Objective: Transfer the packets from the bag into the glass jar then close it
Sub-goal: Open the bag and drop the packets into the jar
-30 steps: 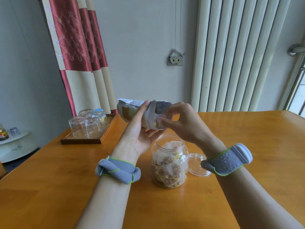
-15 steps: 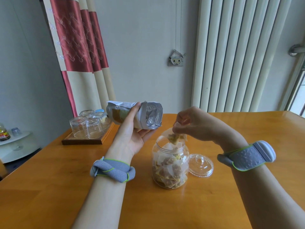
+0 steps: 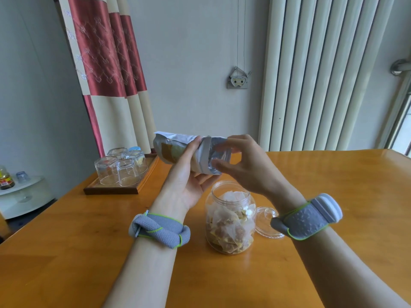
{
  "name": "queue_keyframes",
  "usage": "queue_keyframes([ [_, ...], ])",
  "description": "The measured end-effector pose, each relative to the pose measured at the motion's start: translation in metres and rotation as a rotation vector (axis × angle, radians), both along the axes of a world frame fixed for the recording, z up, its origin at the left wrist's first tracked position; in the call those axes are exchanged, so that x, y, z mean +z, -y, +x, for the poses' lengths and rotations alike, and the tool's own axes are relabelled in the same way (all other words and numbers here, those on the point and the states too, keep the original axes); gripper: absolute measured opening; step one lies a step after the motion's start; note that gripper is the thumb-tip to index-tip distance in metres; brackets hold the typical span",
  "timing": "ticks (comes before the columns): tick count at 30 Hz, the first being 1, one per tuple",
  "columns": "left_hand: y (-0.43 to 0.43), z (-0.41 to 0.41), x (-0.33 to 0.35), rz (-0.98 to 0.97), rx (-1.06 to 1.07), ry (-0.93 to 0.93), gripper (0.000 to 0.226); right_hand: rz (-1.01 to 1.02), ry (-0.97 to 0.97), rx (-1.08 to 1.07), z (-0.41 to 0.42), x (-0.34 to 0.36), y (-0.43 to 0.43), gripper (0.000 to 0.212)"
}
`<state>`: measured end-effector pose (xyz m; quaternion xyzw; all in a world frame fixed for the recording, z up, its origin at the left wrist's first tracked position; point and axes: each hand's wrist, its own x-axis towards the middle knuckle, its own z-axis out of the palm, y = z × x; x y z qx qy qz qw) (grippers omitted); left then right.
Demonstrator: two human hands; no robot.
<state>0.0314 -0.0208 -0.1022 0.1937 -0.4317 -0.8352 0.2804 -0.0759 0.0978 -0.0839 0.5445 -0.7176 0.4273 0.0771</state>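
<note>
Left hand point(image 3: 186, 174) grips the foil bag point(image 3: 175, 150) around its middle, holding it on its side above the tabletop point(image 3: 333, 196) with the open mouth turned toward the right hand point(image 3: 246, 167). That hand's fingers point(image 3: 224, 167) are at the mouth of the bag, spread and curled; whether they already pinch a packet inside cannot be told. Directly below stands the glass jar point(image 3: 230, 218), uncapped and well filled with packets point(image 3: 229, 227), and its clear lid point(image 3: 266, 221) lies on the tabletop just beside it, to the right.

The bag looks light, thin and crinkly, likely to collapse if squeezed, so a hold around the body, as now, keeps the mouth open. The packets seem soft, papery and nearly weightless; a fingertip pinch on a corner should do. The jar and lid are probably brittle and smooth, and the lid is best taken by its knob.

How many packets remain in the bag is hidden by the foil. The right wristband point(image 3: 307, 218) covers part of the lid.
</note>
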Motion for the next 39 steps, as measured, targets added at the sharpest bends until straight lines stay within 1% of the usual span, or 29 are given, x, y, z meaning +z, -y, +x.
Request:
queue_keyframes([
  [2, -0.007, -0.004, 0.002, -0.018, -0.039, 0.000, 0.045, -0.028, -0.003, 0.044, 0.004, -0.003, 0.005, 0.023],
  [4, -0.015, -0.008, 0.003, -0.029, -0.068, -0.006, 0.031, -0.057, -0.001, 0.023, 0.006, -0.006, 0.007, 0.017],
  [5, -0.019, -0.009, 0.004, -0.036, -0.072, -0.005, 0.027, -0.062, -0.006, -0.004, 0.005, -0.007, 0.008, 0.017],
  [8, -0.024, -0.010, 0.006, -0.028, -0.076, -0.004, 0.025, -0.078, 0.008, -0.078, 0.004, -0.008, 0.007, 0.018],
  [9, -0.025, -0.010, 0.006, -0.019, -0.083, -0.010, 0.025, -0.092, 0.016, -0.090, 0.004, -0.008, 0.006, 0.020],
  [12, -0.029, -0.010, 0.007, 0.000, -0.100, -0.018, 0.026, -0.137, 0.039, -0.112, 0.008, -0.006, 0.005, 0.050],
  [14, -0.030, -0.010, 0.008, 0.011, -0.102, -0.019, 0.028, -0.160, 0.045, -0.114, 0.009, -0.006, 0.004, 0.053],
  [17, -0.030, -0.010, 0.007, 0.011, -0.099, -0.016, 0.035, -0.162, 0.036, -0.104, 0.007, -0.006, 0.003, 0.046],
  [20, -0.026, -0.009, 0.007, 0.006, -0.105, -0.025, 0.031, -0.108, 0.045, -0.067, 0.003, -0.006, 0.003, 0.019],
  [22, -0.022, -0.006, 0.007, 0.011, -0.095, -0.031, 0.038, -0.077, 0.073, -0.063, 0.000, -0.005, 0.001, 0.007],
  [23, -0.019, -0.005, 0.007, 0.020, -0.084, -0.035, 0.044, -0.075, 0.074, -0.059, -0.002, -0.004, 0.000, 0.004],
  [26, -0.013, -0.003, 0.006, 0.070, -0.048, -0.057, 0.057, -0.062, 0.088, -0.049, -0.006, 0.002, -0.007, 0.010],
  [31, -0.011, -0.003, 0.006, 0.143, 0.005, -0.067, 0.059, 0.015, 0.090, -0.006, -0.008, 0.012, -0.017, 0.018],
  [34, -0.008, -0.003, 0.004, 0.157, 0.034, -0.060, 0.057, 0.037, 0.083, 0.019, -0.010, 0.016, -0.023, 0.017],
  [39, 0.000, 0.000, 0.001, 0.184, 0.076, -0.059, 0.044, 0.052, 0.119, 0.058, -0.019, 0.021, -0.031, 0.016],
])
